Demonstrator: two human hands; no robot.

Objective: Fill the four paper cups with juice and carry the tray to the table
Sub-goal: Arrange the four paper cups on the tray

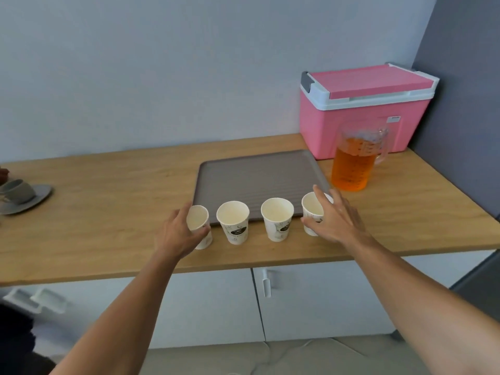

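Four cups: all look empty, standing upright in a row on the counter (108, 201), along the near edge of the tray (257, 180), not on it.
Row axis: it runs left to right across my view, straight ahead of both hands.
Left hand (178, 234): curled around the leftmost cup (198, 226), thumb and fingers on its wall; I judge it a light grasp, cup not lifted.
Right hand (335, 217): wrapped around the rightmost cup (312, 212), fingers over its far side.
Middle cups: left-middle cup (233, 221) and right-middle cup (277, 219) stand untouched between my hands.
Jug (354, 161): juice inside, beyond and right of the tray, nearer my right hand, handle pointing right.
Next move, as I judge it: set the end cups onto the tray just behind them, a short push away from me.
Surface: wooden counter, white cabinet doors below.
Room: pink cooler (362, 112) in the right corner behind the jug; grey dishes (21, 196) far left; plain wall behind.
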